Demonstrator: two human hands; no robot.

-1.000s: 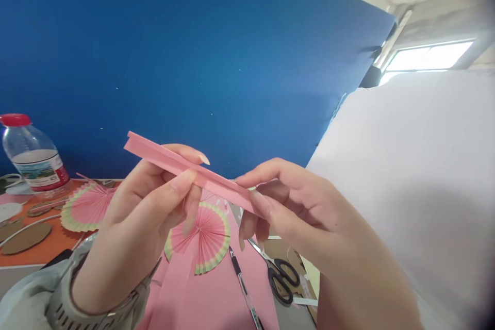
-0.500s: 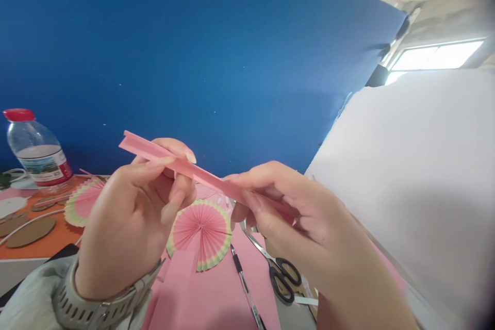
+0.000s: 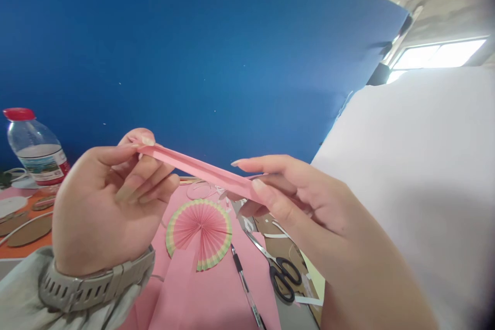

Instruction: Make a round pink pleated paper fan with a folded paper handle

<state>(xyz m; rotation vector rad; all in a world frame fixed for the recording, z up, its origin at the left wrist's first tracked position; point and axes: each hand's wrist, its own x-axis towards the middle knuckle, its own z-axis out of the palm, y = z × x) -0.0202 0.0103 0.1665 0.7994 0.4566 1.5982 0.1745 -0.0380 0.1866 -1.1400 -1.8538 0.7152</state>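
Observation:
I hold a narrow folded pink paper strip up in the air in front of a blue board. My left hand, with a grey watch on its wrist, pinches the strip's left end between thumb and fingers. My right hand pinches the strip's right end, its forefinger stretched along the top. The strip slopes down from left to right. Under my hands a pink sheet of paper lies on the table.
A pleated pink and green paper fan lies on the pink sheet, with a pen and black-handled scissors to its right. A red-capped plastic bottle stands far left by cardboard discs. A white board leans at the right.
My left hand slid outward along the strip to its left end, and the strip now lies flatter. My right hand kept its grip on the right end.

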